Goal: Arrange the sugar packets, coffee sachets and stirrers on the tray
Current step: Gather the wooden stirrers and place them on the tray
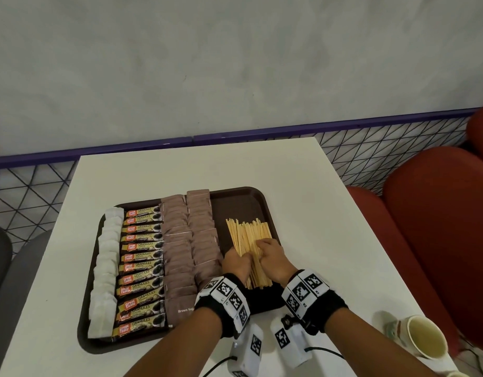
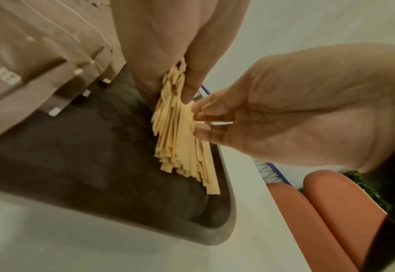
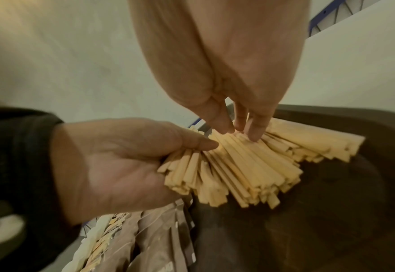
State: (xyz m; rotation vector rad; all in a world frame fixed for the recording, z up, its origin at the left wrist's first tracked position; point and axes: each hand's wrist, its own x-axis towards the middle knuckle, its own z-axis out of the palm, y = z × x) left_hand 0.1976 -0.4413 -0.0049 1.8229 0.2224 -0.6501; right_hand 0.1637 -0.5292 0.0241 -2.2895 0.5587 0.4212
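A brown tray (image 1: 243,198) on the white table holds a column of white sugar packets (image 1: 107,257), a column of coffee sachets (image 1: 142,265) and two columns of brown sugar packets (image 1: 180,240). A fanned pile of wooden stirrers (image 1: 245,232) lies in the tray's right section. My left hand (image 1: 237,259) grips the stirrers' (image 3: 250,162) near left part, thumb on top and fingers under them. My right hand (image 1: 269,248) touches the pile from above with straight fingers (image 3: 254,128). In the left wrist view the left thumb (image 2: 192,82) presses the stirrers (image 2: 180,143) and the right hand (image 2: 273,110) meets their side.
A paper cup (image 1: 425,337) lies on its side at the table's front right corner. Red seats (image 1: 438,213) stand to the right, a grey seat (image 1: 6,268) to the left. Bare table (image 1: 180,170) stretches behind the tray to a mesh fence (image 1: 384,148).
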